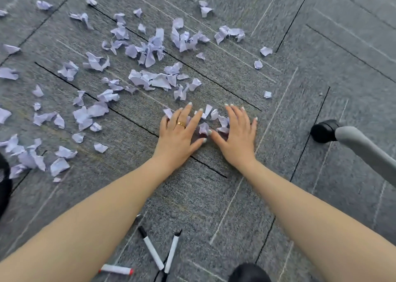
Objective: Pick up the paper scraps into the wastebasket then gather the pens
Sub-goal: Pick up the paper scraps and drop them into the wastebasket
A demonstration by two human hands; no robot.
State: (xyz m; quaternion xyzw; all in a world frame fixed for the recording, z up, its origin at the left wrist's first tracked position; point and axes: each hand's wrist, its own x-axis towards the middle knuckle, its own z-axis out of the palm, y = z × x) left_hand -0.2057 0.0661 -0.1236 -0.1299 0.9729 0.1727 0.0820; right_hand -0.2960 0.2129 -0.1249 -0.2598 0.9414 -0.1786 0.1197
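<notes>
With fingers spread flat, my left hand (180,131) and right hand (236,135) press paper scraps (205,118) on the carpet (300,46). Three pens (151,251) lie between my forearms.

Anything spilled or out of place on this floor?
Yes. Crumpled paper scraps are strewn across the carpet, and three pens lie loose near the bottom edge. Left hand and right hand corral a small cluster.

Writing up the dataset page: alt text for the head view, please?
A person's left hand and right hand lie flat, fingers spread, around a small cluster of paper scraps on grey carpet. Many more scraps are scattered beyond and to the left. Three marker pens lie near the bottom edge; a chair leg enters at right.
</notes>
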